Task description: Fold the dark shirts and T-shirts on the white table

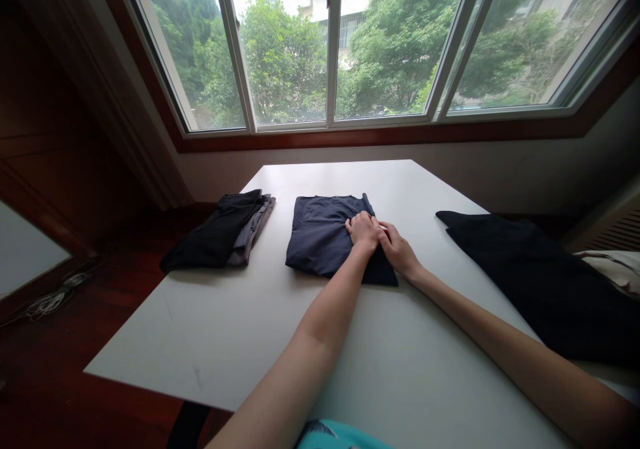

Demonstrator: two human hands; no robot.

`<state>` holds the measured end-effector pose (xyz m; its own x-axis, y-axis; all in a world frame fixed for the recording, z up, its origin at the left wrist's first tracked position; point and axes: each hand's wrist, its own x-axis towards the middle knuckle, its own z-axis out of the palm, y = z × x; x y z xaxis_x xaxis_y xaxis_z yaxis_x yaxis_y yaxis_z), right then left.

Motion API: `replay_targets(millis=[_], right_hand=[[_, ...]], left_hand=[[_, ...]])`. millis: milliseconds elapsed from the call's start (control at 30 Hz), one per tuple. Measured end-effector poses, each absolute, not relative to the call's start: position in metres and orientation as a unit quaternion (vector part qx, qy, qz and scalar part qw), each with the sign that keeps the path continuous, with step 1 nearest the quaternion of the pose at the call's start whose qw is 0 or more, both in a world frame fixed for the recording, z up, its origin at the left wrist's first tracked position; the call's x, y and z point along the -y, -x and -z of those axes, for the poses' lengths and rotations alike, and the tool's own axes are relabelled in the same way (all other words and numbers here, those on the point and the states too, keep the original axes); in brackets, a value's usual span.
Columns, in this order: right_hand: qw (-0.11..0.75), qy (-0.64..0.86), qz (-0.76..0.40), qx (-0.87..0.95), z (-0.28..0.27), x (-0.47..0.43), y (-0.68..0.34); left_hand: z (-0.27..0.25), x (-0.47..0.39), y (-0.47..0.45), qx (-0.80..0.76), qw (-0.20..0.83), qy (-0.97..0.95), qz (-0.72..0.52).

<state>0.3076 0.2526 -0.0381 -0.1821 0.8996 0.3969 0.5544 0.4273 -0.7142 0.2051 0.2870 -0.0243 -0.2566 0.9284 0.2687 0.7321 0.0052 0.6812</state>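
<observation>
A folded dark navy garment [320, 235] lies on the white table [240, 329] in front of me; its exact kind cannot be made out. My left hand [365, 230] rests palm down on the right part of it, with bent fingers gathered on the cloth. Right against it, my right hand [397, 247] is at the garment's right edge, its fingers closed on the fabric there. The two hands touch, and their fingertips are partly hidden. A narrow strip of the cloth stands up just beyond them.
To the left, a stack of folded black and grey clothes [215, 232] overhangs the table's edge. Black clothing [540, 282] is spread at the right, beside a pale cloth [613, 269]. A window [330, 125] stands behind the table. Cables [55, 299] lie on the floor.
</observation>
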Motion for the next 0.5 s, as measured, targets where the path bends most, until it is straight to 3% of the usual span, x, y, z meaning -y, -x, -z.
replay_targets(millis=[500], right_hand=[[0.401, 0.467, -0.178, 0.768, 0.043, -0.259, -0.307]], left_hand=[[0.002, -0.279, -0.198, -0.719, 0.217, -0.475, -0.458]])
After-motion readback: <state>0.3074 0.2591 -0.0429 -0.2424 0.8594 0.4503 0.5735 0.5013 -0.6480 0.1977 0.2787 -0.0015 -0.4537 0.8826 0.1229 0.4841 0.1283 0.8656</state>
